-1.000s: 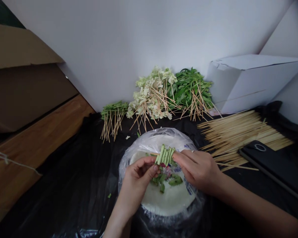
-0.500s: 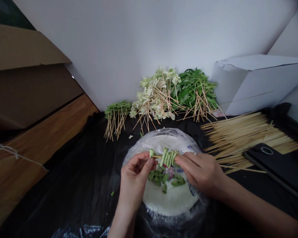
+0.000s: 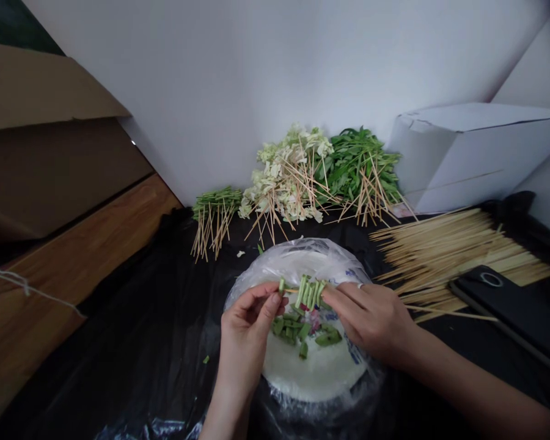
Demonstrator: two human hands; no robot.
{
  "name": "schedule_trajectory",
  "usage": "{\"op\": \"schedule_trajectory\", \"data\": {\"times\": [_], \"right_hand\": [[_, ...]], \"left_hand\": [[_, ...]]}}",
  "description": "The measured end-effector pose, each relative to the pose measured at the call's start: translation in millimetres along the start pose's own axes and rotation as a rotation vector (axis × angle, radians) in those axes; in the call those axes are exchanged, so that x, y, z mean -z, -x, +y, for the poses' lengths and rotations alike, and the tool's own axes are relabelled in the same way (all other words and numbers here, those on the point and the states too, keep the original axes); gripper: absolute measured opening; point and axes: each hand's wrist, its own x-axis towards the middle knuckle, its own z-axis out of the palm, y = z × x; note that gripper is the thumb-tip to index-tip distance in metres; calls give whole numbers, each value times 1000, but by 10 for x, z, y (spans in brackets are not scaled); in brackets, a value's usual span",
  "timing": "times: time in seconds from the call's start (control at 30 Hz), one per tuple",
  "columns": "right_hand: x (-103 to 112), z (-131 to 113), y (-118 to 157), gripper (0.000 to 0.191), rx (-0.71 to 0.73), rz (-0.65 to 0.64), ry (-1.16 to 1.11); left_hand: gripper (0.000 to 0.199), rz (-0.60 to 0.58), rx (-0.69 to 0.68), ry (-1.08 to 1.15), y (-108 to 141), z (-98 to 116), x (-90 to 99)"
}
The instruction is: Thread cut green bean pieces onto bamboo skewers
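Note:
Over the plastic-wrapped plate (image 3: 316, 382), my right hand (image 3: 378, 318) is closed round a wooden skewer (image 3: 292, 291) at the end of a row of green bean pieces (image 3: 310, 293) threaded side by side. My left hand (image 3: 250, 324) pinches a single short green bean piece (image 3: 282, 286) between thumb and fingers, at the skewer's left end. A gap of bare stick shows between that piece and the row. Below the hands, loose cut bean pieces (image 3: 288, 329) lie on the plate. My right fingers hide the rest of the skewer.
Along the wall lie skewered beans (image 3: 217, 198), pale leafy skewers (image 3: 286, 174) and green leafy skewers (image 3: 360, 162). Bare skewers (image 3: 440, 250) and a phone (image 3: 508, 311) are at right, before a white box (image 3: 490, 153). A cardboard box (image 3: 50, 159) stands left. Black plastic sheeting (image 3: 156, 330) covers the floor.
The bean piece in my left fingers has turned a little and shifted slightly right. My right hand and the threaded row stay almost in place.

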Motion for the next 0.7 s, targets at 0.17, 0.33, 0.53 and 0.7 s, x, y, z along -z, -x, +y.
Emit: {"op": "schedule_trajectory", "data": {"times": [0.17,0.33,0.53,0.7], "right_hand": [[8,2,-1,23,17,22,-31],[12,-1,-9,23,21,19,-48],[-23,-23,11,24,4,-1,-45],[-12,12,-8,25,-16,9,-28]], "left_hand": [[19,-90,123,144,2,-7,6],[21,-95,167,144,-11,41,0],[16,-155,134,20,-19,27,-32],[16,-261,92,-68,-71,132,-29]]}}
